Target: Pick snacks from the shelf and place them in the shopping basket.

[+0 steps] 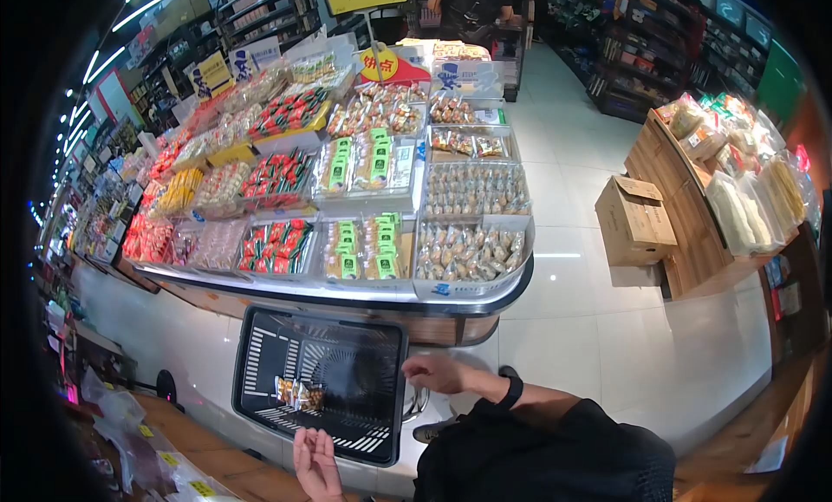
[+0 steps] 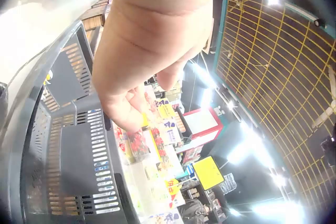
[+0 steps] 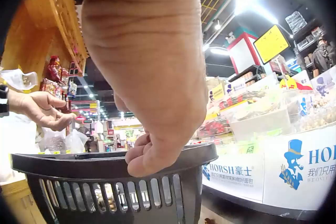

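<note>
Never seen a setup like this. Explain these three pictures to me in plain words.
There is no machine here: a person in a shop wears three cameras. One sits on the head and looks down at both hands. The other two sit on the wrists, so each hand fills its own picture. A black basket stands before a snack display, with a few snack packets inside. The right hand curls its fingers over the basket's rim. The left hand is open and holds nothing.
</note>
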Action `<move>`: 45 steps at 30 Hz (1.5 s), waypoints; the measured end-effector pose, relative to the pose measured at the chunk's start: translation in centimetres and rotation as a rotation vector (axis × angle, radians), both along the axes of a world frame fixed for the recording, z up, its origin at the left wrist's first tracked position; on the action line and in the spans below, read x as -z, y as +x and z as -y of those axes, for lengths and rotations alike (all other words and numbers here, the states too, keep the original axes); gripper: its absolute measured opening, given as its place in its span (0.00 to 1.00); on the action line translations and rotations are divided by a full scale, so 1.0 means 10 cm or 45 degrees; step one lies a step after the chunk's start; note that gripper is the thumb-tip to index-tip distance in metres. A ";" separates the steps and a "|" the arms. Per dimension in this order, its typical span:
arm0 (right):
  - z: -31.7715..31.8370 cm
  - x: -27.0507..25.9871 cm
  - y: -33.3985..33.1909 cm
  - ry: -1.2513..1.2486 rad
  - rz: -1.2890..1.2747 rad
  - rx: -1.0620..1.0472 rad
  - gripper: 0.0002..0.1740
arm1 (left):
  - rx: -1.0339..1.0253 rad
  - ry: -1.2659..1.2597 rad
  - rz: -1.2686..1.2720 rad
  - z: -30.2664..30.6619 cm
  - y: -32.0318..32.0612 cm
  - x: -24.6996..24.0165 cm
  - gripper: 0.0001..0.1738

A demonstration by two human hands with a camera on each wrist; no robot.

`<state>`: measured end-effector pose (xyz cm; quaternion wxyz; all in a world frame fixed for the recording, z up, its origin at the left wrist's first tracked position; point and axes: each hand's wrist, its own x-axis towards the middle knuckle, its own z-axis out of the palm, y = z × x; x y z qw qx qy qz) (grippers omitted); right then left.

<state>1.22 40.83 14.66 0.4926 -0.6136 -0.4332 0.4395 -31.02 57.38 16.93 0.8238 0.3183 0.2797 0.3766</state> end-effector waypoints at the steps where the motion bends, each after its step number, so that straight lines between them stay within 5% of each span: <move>1: 0.05 0.02 0.02 -0.004 0.025 -0.042 0.12 | 0.000 0.008 -0.005 0.10 0.04 0.03 0.22; 2: 0.10 0.13 0.02 0.033 0.073 -0.076 0.13 | -0.060 -0.050 -0.169 0.39 0.32 -0.40 0.28; 5: 0.44 0.41 0.19 -0.103 0.189 -0.308 0.13 | 0.098 0.065 -0.228 1.08 0.60 -0.44 0.29; 7: 0.80 0.65 0.30 -0.144 0.066 -0.253 0.15 | 0.368 -0.069 -0.224 1.44 0.76 -0.09 0.30; 9: 1.08 0.93 0.51 -0.254 0.139 -0.301 0.18 | 0.812 -0.082 -0.384 1.89 1.22 0.24 0.22; 11: 1.40 1.19 0.65 -0.269 0.246 -0.298 0.21 | 1.358 0.249 -0.869 2.16 1.66 0.23 0.26; 12: 1.54 1.16 0.79 -0.304 0.250 -0.311 0.22 | 1.417 0.327 -0.857 2.27 1.80 0.37 0.28; 16: 2.01 1.42 1.24 -0.378 0.126 -0.173 0.23 | 1.214 0.123 -0.799 2.38 2.53 0.40 0.21; 21: 2.75 1.81 1.67 -0.660 0.418 0.107 0.24 | 1.152 0.662 -0.833 2.63 3.21 0.76 0.21; 26: 3.62 2.26 1.70 -0.950 -0.206 0.583 0.16 | 1.251 0.708 -0.739 2.70 3.47 0.74 0.21; 30: 3.93 2.23 1.70 -1.056 -0.358 0.683 0.10 | 1.163 0.593 -0.767 2.55 3.49 0.83 0.21; 33: 3.84 2.21 1.78 -1.158 -0.397 0.594 0.18 | 1.145 0.535 -0.741 2.46 3.53 0.72 0.20; 45: 2.64 1.66 2.20 -0.828 -0.327 0.717 0.16 | 1.116 0.785 -0.738 1.62 3.66 0.51 0.21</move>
